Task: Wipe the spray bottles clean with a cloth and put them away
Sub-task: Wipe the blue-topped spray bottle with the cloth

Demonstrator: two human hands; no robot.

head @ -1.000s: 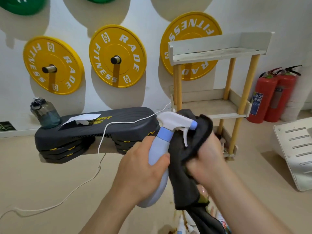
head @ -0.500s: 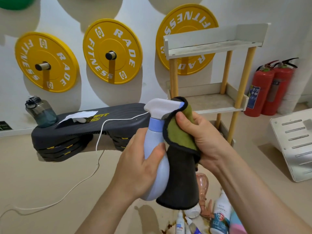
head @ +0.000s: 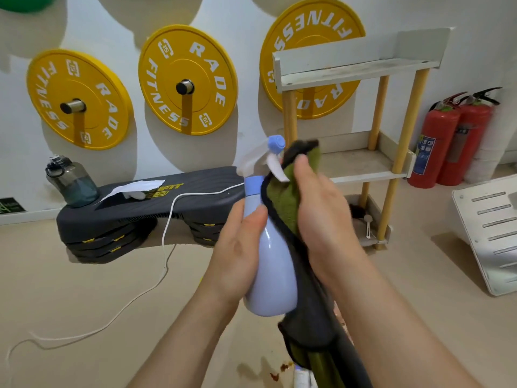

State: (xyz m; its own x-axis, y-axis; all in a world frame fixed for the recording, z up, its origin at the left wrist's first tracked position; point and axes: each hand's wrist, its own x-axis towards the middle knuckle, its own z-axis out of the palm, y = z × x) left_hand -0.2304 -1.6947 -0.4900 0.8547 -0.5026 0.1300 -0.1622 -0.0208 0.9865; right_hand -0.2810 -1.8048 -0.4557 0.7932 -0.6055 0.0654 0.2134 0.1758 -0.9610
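I hold a pale blue spray bottle (head: 272, 273) with a white trigger head upright in the middle of the view. My left hand (head: 240, 247) grips its body from the left, thumb across the front. My right hand (head: 321, 217) presses a dark grey and green cloth (head: 285, 203) against the bottle's right side and neck, fingers curled round the cloth. The cloth's tail hangs down below the bottle. The top of another bottle (head: 302, 378) peeks out at the bottom edge, mostly hidden by the cloth.
A white and wood shelf rack (head: 361, 163) stands just behind my hands. Two red fire extinguishers (head: 453, 141) sit right of it. A dark step platform (head: 156, 203) with a water jug and white cable lies to the left. A white panel (head: 492, 231) leans at right.
The bottle has turned so its nozzle points toward me. My right hand has slid the cloth down from the spray head to the neck and upper body.
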